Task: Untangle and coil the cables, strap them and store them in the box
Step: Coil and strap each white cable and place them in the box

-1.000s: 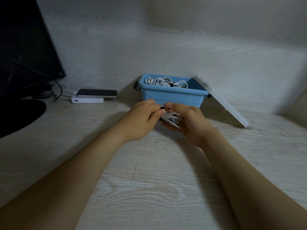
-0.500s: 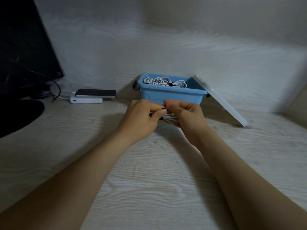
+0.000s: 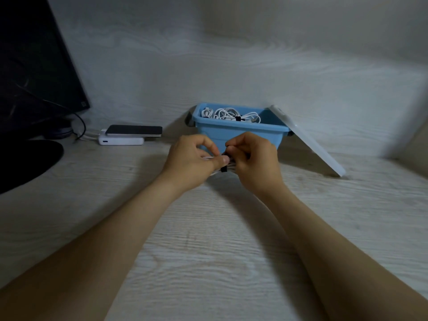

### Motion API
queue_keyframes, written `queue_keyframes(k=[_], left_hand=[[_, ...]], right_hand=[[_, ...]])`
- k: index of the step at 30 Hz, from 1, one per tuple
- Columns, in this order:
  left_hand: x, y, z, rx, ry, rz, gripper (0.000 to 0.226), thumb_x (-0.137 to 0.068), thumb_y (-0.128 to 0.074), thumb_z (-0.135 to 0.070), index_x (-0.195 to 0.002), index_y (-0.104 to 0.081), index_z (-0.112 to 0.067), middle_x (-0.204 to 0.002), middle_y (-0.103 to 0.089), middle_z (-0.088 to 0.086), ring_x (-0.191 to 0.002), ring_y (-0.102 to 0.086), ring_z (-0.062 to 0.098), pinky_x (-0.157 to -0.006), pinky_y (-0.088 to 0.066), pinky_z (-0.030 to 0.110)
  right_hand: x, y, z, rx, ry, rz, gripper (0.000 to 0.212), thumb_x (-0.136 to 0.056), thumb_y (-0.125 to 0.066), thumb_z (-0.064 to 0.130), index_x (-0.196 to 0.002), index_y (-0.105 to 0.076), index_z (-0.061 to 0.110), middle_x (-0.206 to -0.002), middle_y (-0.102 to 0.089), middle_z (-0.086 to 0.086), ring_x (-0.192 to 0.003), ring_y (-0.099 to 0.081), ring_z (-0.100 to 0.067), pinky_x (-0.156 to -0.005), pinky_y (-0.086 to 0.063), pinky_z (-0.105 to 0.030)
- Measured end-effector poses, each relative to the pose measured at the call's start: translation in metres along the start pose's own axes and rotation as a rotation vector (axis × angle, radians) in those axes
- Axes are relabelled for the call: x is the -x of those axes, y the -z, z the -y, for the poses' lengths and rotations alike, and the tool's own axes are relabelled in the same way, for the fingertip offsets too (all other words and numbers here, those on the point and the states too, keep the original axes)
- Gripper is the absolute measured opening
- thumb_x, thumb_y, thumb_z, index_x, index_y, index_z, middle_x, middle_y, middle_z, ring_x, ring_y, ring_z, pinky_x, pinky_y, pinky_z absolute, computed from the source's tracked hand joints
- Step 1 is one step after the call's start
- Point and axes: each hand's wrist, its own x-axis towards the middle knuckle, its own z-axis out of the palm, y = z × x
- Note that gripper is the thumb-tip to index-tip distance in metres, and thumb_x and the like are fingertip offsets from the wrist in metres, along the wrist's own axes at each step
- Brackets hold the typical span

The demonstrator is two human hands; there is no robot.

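Note:
My left hand (image 3: 191,162) and my right hand (image 3: 256,161) meet just in front of the blue box (image 3: 240,135), both closed on a small coil of white cable (image 3: 216,173) that is mostly hidden between them. A black strap (image 3: 224,169) wraps the coil; my right fingertips pinch its upper end and my left thumb presses beside it. Inside the open box lie coiled white cables (image 3: 231,114), one with a black strap around it.
The box's white lid (image 3: 308,142) leans against its right side. A phone (image 3: 135,130) lies on a white power bank (image 3: 121,141) to the left. A dark monitor (image 3: 34,72) and its round base (image 3: 25,163) fill the far left. A wall stands close behind.
Both hands have shifted slightly and turned the coil: the white loops seen below my right hand a second ago are now tucked between the hands, and the black strap shows at the front.

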Motion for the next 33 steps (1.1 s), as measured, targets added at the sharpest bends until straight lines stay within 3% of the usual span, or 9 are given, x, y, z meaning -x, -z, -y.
queue_keyframes(k=[2, 5, 10, 13, 16, 20, 24, 28, 33], left_hand=[[0.003, -0.001, -0.002, -0.051, -0.077, -0.001, 0.026, -0.078, -0.092, -0.030, -0.078, -0.067, -0.027, -0.056, -0.067, -0.011, -0.053, -0.063, 0.003, -0.054, -0.046, 0.023], [0.005, -0.002, -0.005, -0.071, -0.136, 0.035, 0.020, -0.082, -0.090, -0.028, -0.077, -0.070, -0.029, -0.058, -0.066, -0.014, -0.054, -0.062, -0.002, -0.054, -0.042, 0.014], [0.003, 0.001, -0.002, -0.152, -0.206, 0.046, 0.013, -0.083, -0.088, -0.037, -0.081, -0.076, -0.032, -0.074, -0.075, -0.011, -0.073, -0.070, 0.005, -0.066, -0.054, 0.028], [0.005, -0.002, -0.003, -0.181, -0.240, 0.055, 0.011, -0.085, -0.086, -0.031, -0.081, -0.077, -0.029, -0.071, -0.073, -0.016, -0.069, -0.067, -0.002, -0.066, -0.048, 0.021], [0.005, -0.006, -0.002, -0.183, -0.180, 0.034, 0.010, -0.087, -0.083, -0.028, -0.080, -0.075, -0.028, -0.072, -0.074, -0.015, -0.071, -0.068, -0.002, -0.068, -0.048, 0.020], [0.004, -0.011, 0.005, -0.225, -0.067, 0.014, 0.014, -0.087, -0.082, -0.031, -0.075, -0.074, -0.030, -0.068, -0.069, -0.015, -0.071, -0.062, 0.002, -0.062, -0.042, 0.021], [0.002, -0.013, 0.008, -0.251, -0.037, 0.006, 0.014, -0.089, -0.080, -0.032, -0.076, -0.074, -0.032, -0.075, -0.070, -0.016, -0.080, -0.066, 0.007, -0.067, -0.044, 0.019], [0.003, -0.013, 0.014, -0.269, -0.035, 0.016, 0.013, -0.090, -0.080, -0.034, -0.080, -0.073, -0.029, -0.091, -0.075, -0.009, -0.096, -0.069, 0.011, -0.083, -0.053, 0.029], [0.004, -0.010, 0.014, -0.316, -0.051, 0.066, 0.006, -0.092, -0.078, -0.033, -0.097, -0.078, -0.029, -0.102, -0.075, -0.009, -0.103, -0.064, 0.011, -0.082, -0.042, 0.022]], right_hand=[[0.000, 0.000, -0.001, -0.024, -0.050, -0.012, 0.009, -0.096, -0.071, 0.004, -0.096, -0.074, 0.012, -0.081, -0.077, 0.005, -0.079, -0.075, -0.004, -0.079, -0.063, -0.036], [0.000, 0.002, -0.002, -0.048, -0.104, -0.026, 0.007, -0.096, -0.071, 0.005, -0.096, -0.074, 0.011, -0.081, -0.077, 0.003, -0.077, -0.075, -0.005, -0.073, -0.063, -0.030], [0.000, 0.004, -0.003, -0.035, -0.119, -0.024, 0.008, -0.097, -0.071, 0.006, -0.093, -0.073, 0.013, -0.080, -0.076, 0.004, -0.077, -0.074, -0.006, -0.073, -0.062, -0.029], [0.001, 0.005, -0.005, -0.004, -0.100, -0.014, 0.009, -0.097, -0.070, 0.005, -0.091, -0.072, 0.012, -0.080, -0.076, 0.005, -0.077, -0.074, -0.005, -0.076, -0.061, -0.031], [0.001, 0.004, -0.005, 0.079, -0.027, 0.006, 0.010, -0.098, -0.069, 0.009, -0.092, -0.070, 0.017, -0.084, -0.075, 0.009, -0.082, -0.073, -0.006, -0.080, -0.060, -0.034], [0.003, -0.004, -0.006, 0.370, 0.103, 0.089, 0.004, -0.096, -0.067, 0.020, -0.094, -0.069, 0.022, -0.090, -0.078, 0.003, -0.088, -0.072, -0.025, -0.093, -0.049, -0.051], [0.003, -0.008, -0.004, 0.317, 0.036, 0.064, 0.009, -0.092, -0.067, 0.011, -0.090, -0.073, 0.017, -0.088, -0.079, -0.002, -0.085, -0.073, -0.032, -0.087, -0.054, -0.052], [0.006, -0.007, -0.004, 0.198, -0.096, 0.078, 0.008, -0.087, -0.071, 0.007, -0.087, -0.077, 0.012, -0.085, -0.079, -0.002, -0.085, -0.074, -0.025, -0.084, -0.058, -0.048], [0.007, -0.003, -0.006, 0.050, -0.243, 0.145, 0.012, -0.093, -0.076, 0.011, -0.084, -0.081, 0.018, -0.079, -0.078, 0.008, -0.079, -0.074, -0.006, -0.084, -0.062, -0.038]])
